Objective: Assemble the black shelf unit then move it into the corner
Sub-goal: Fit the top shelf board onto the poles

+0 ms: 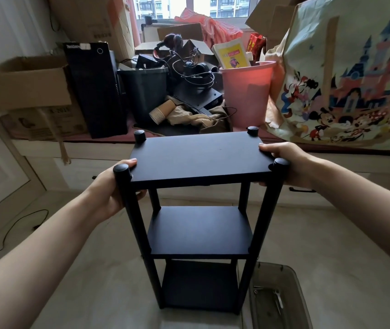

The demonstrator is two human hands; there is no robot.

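The shelf (198,160) (three boards, four posts) stands upright at centre. The left hand (113,186) grips the top board's left edge, the right hand (281,162) its right edge. A clear bin (281,295) sits near right.

Left arm: you reach it forward, bare forearm rising from the lower left.
Left hand (111,186): your thumb lies on top, fingers curled underneath, gripping.
Right arm: yours stretches in from the right.
Right hand (281,162): same clamp, thumb above.
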